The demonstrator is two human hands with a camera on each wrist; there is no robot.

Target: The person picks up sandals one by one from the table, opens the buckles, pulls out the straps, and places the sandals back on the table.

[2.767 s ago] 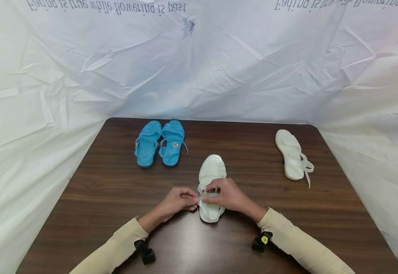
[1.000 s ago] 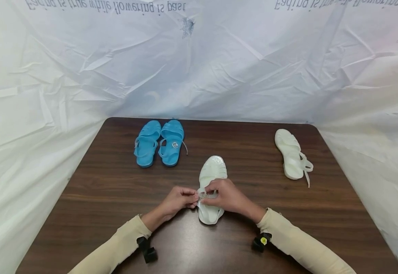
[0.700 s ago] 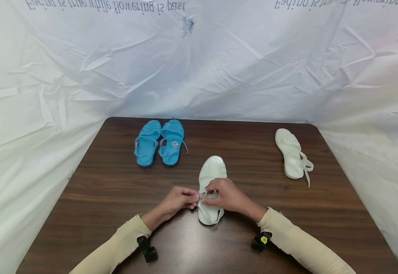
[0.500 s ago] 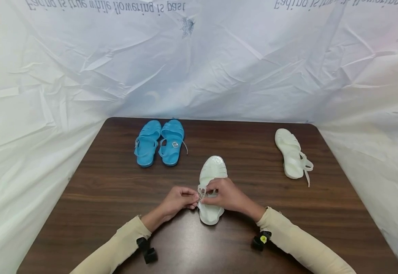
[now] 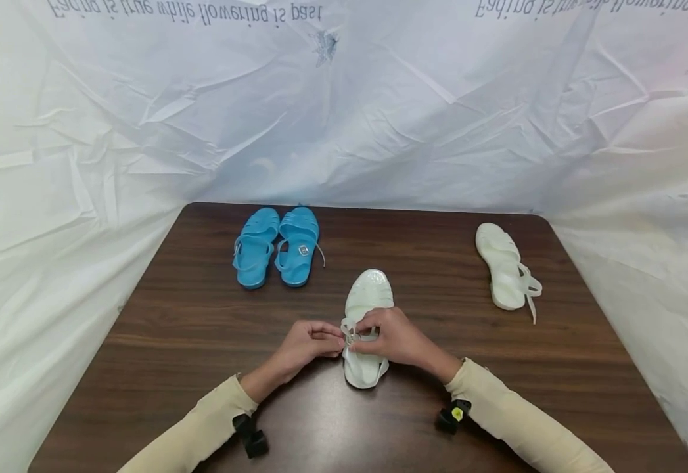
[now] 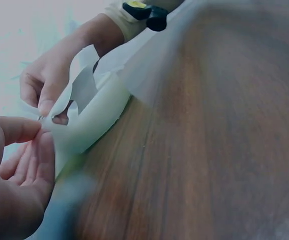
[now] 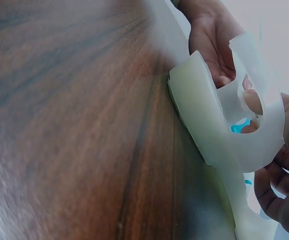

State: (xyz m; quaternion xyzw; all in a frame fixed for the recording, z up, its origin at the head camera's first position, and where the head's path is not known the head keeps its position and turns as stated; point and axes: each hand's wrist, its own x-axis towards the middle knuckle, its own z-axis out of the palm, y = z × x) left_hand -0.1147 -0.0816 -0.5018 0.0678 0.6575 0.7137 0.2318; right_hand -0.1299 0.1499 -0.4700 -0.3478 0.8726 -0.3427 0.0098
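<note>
A white jelly sandal point(image 5: 367, 295) rests on the table, toe pointing away from me. At its left side, a loop of ankle strap point(image 5: 348, 326) stands up by a small metal buckle point(image 5: 351, 339). My right hand point(image 5: 392, 336) reaches over the sandal and pinches the strap at the buckle. From the left, my left hand point(image 5: 308, 345) pinches the strap there too; its thumb and forefinger meet at the buckle in the left wrist view. Fingertips partly cover the buckle. The right wrist view shows the white heel point(image 7: 194, 107) and the curved back strap point(image 7: 264, 130).
Two blue sandals point(image 5: 253, 253) stand side by side at the back left of the brown table point(image 5: 172, 368). Another white sandal point(image 5: 500, 263) lies at the back right, its strap looped outward. White sheeting point(image 5: 379, 131) hangs behind and at both sides.
The strap loop by the buckle shifts slightly and now stands up more. My left hand's lower fingers have straightened a little. Both hands stay at the same side of the white sandal.
</note>
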